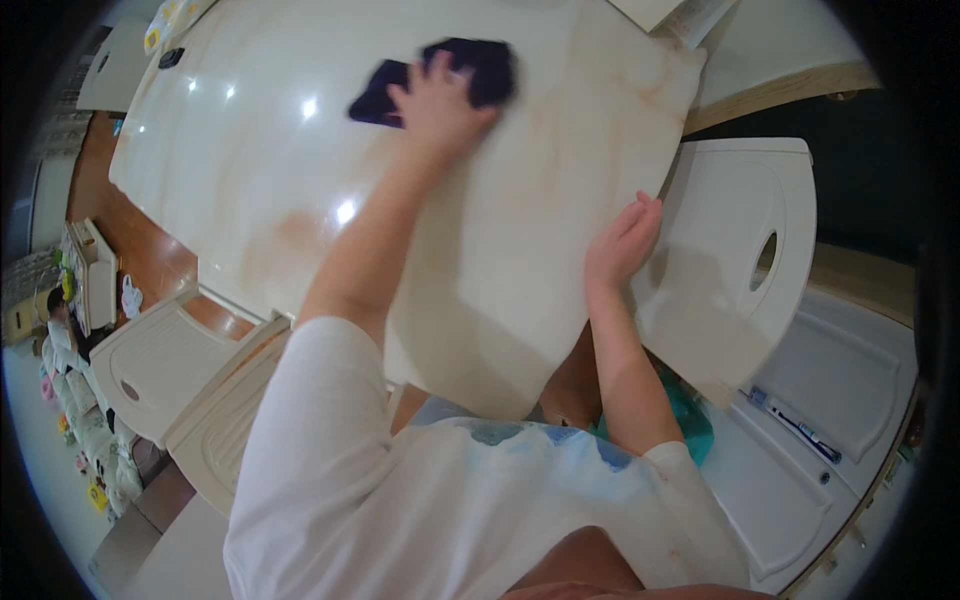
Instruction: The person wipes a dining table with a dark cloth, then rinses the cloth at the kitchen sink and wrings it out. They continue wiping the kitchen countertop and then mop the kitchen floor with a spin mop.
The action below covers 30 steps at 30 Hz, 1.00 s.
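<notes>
My left hand (442,105) presses a dark cloth (491,71) against the glossy, marbled cream table top (510,225), its fingers spread over the fabric. Part of the cloth sticks out to the left of the fingers. At the table's right edge, beside a cream chair, is my right hand (626,232). Its fingers lie close together and slightly bent, and no object shows in it; the inside of the palm is partly hidden. A small black object (172,58) lies near the table's far left edge.
A cream chair (735,262) stands close against the table's right side. More cream chairs (165,360) stand at the left. Papers or a packet (694,19) lie at the far right corner. A toothbrush in packaging (802,431) lies on a pale surface. Another person (64,330) is at the far left.
</notes>
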Tool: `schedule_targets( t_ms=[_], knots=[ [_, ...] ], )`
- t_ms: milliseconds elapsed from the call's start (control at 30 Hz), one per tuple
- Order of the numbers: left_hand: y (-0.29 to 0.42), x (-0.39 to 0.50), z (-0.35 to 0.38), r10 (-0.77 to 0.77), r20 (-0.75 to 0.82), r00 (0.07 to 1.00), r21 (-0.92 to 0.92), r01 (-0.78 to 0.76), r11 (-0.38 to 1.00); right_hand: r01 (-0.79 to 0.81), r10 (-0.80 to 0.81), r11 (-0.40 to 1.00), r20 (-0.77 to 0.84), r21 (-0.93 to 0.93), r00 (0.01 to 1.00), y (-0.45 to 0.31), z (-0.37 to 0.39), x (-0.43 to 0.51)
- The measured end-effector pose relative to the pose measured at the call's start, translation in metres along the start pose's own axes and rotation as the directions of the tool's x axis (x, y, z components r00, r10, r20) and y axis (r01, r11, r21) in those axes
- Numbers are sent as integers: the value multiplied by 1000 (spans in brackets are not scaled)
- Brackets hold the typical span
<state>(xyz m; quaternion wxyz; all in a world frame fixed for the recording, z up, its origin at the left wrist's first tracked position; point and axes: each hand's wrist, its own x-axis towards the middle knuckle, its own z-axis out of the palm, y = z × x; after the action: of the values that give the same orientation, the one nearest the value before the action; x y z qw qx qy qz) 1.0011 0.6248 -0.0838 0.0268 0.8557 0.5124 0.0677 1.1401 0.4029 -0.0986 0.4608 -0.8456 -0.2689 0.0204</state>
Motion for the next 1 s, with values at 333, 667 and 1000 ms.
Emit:
schedule_targets(
  t_ms=[333, 667, 1000],
  knots=[
    [60, -334, -60, 383, 351, 854, -388, -240, 890, 137, -137, 972, 14, -191, 991, 14, 8, 6],
    [-170, -230, -44, -344, 1, 939, -60, 344, 937, -6, 31, 953, 80, -302, 996, -8, 4, 4],
    [-98, -136, -38, -146, 110, 983, -53, 152, 987, 21, 33, 914, 126, -404, 991, -22, 5, 7]
  ],
)
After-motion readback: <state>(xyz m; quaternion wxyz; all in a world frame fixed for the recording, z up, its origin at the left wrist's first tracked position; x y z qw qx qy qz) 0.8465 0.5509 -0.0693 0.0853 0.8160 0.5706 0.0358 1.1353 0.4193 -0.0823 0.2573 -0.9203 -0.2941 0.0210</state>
